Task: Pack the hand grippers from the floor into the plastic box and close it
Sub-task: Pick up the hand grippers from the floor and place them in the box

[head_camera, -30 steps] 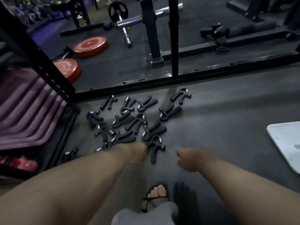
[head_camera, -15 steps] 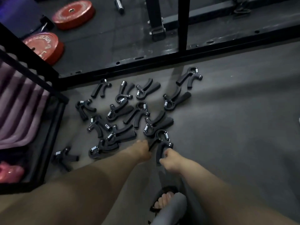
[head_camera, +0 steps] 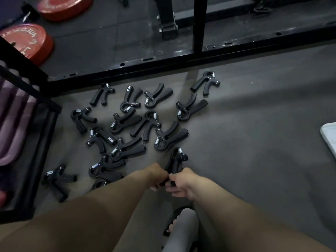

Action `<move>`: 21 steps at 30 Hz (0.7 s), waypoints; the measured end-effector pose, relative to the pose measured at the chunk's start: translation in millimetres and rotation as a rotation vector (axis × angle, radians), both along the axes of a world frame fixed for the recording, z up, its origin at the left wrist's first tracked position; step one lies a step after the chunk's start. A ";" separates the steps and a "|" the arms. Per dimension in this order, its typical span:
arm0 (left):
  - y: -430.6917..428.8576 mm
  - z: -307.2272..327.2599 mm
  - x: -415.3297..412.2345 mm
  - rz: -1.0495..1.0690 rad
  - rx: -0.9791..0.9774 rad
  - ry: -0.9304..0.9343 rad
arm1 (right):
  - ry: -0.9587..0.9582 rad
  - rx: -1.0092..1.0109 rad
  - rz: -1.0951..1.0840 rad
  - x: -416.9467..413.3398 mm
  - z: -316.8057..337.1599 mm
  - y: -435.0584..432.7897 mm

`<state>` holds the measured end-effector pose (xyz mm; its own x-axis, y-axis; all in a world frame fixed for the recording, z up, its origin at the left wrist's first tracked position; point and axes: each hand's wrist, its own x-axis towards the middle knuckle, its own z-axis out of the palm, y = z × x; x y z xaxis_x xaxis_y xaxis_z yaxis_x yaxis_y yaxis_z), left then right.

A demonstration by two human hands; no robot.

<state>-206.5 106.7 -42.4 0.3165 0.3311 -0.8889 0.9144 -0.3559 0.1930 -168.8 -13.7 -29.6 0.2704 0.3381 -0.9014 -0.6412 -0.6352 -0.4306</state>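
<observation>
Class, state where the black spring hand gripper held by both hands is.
Head view, lower centre: the black spring hand gripper is gripped by its handles between the left hand and right hand, nearer than the other grippers.

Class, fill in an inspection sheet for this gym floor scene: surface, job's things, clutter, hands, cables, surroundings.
Surface: grey floor, dimly lit.
Job's things: loose hand grippers scattered on the floor; held hand gripper nearest the person; white object cut off at the right edge, possibly the box.
Clutter: red weight plates beyond the black rack frame.
Hands: left hand and right hand both grip the held hand gripper's handles.
Cables: nothing seen.
Surroundings: purple mats at left; sandalled foot below.
</observation>
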 end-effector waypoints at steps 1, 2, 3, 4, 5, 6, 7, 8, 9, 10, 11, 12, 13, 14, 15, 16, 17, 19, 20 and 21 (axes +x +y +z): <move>-3.0 7.9 1.4 0.029 -0.036 -0.004 | 0.003 0.015 0.015 4.0 6.3 -3.4; -6.1 17.6 3.9 0.050 -0.057 -0.008 | -0.019 0.022 0.074 10.1 14.1 -8.7; -8.5 26.2 8.0 0.060 -0.054 -0.024 | -0.077 0.022 0.144 17.0 25.3 -14.9; -10.8 33.7 14.4 0.081 -0.039 -0.069 | -0.142 0.025 0.195 25.2 37.2 -23.2; -14.8 43.8 22.3 0.135 -0.037 -0.143 | -0.208 0.024 0.217 34.8 46.2 -32.6; -18.9 55.0 32.4 0.232 -0.063 -0.230 | -0.273 0.016 0.215 43.6 58.6 -43.3; -24.0 67.7 43.0 0.352 -0.115 -0.311 | -0.365 0.001 0.239 53.2 70.2 -53.9; -29.1 81.3 53.8 0.463 -0.188 -0.372 | -0.496 -0.027 0.301 62.6 82.3 -64.6; -34.3 94.7 64.1 0.547 -0.269 -0.412 | -0.627 -0.057 0.370 70.7 96.0 -75.5; -39.4 107.1 73.2 0.599 -0.348 -0.433 | -0.758 -0.084 0.425 77.6 110.8 -87.7; -45.3 119.0 80.5 0.629 -0.414 -0.446 | -0.877 -0.113 0.458 82.0 124.9 -99.7; -51.7 130.5 85.5 0.641 -0.461 -0.459 | -0.980 -0.135 0.459 85.0 137.7 -111.3; -59.0 142.0 89.4 0.634 -0.493 -0.481 | -1.068 -0.143 0.432 87.2 148.4 -123.0; -68.3 153.3 92.7 0.616 -0.509 -0.519 | -1.141 -0.148 0.385 88.5 156.3 -134.7; -78.8 166.1 95.7 0.594 -0.504 -0.563 | -1.203 -0.143 0.343 88.3 163.4 -145.7; -87.9 177.0 99.2 0.560 -0.480 -0.605 | -1.233 -0.135 0.314 87.3 168.9 -156.1; -96.4 187.1 103.2 0.518 -0.450 -0.636 | -1.239 -0.118 0.294 86.1 173.9 -166.5; -112.6 207.0 110.6 0.409 -0.406 -0.672 | -1.226 -0.058 0.264 84.8 185.8 -187.0; -119.6 217.4 113.2 0.338 -0.385 -0.701 | -1.212 -0.026 0.252 84.7 194.0 -197.7; -126.1 228.2 115.3 0.269 -0.358 -0.741 | -1.195 -0.006 0.249 85.4 202.5 -209.4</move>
